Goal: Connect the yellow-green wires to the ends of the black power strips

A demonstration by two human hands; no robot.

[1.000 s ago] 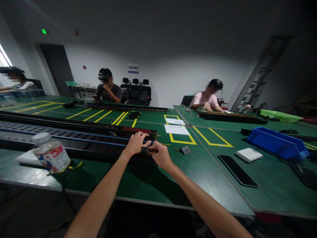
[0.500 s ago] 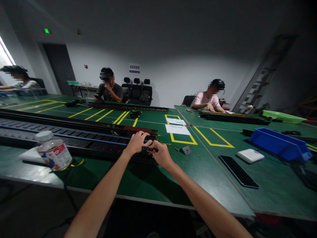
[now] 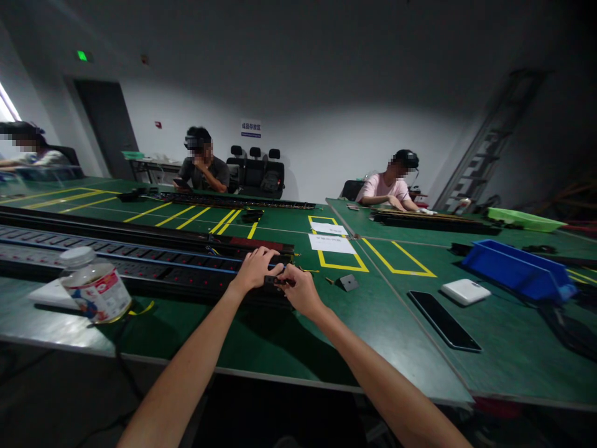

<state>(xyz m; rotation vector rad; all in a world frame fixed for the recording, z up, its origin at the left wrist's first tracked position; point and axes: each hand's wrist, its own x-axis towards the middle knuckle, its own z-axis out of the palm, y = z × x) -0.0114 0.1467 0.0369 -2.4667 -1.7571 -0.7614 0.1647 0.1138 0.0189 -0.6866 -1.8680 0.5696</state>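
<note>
A long black rail assembly (image 3: 153,266) with rows of red dots and a blue strip runs from the left edge to my hands. Over its right end lies my left hand (image 3: 254,269), fingers curled round the end part. My right hand (image 3: 301,287) is closed in a pinch against the same end, right beside the left thumb. Whatever sits between the right fingertips is too small and dark to make out. To the right of that hand, a small black bracket (image 3: 347,282) rests on the green table (image 3: 373,336).
A clear jar (image 3: 96,287) stands at the front left. Rightward lie a phone (image 3: 443,319), a white case (image 3: 465,291) and a blue bin (image 3: 517,269). Paper sheets (image 3: 332,243) lie beyond my hands. Several people sit across the table, one near another black rail (image 3: 433,221).
The view has swung slightly to the right, so things sit a little further left. Both hands stay at the rail's end, with only a slight shift of the right fingers.
</note>
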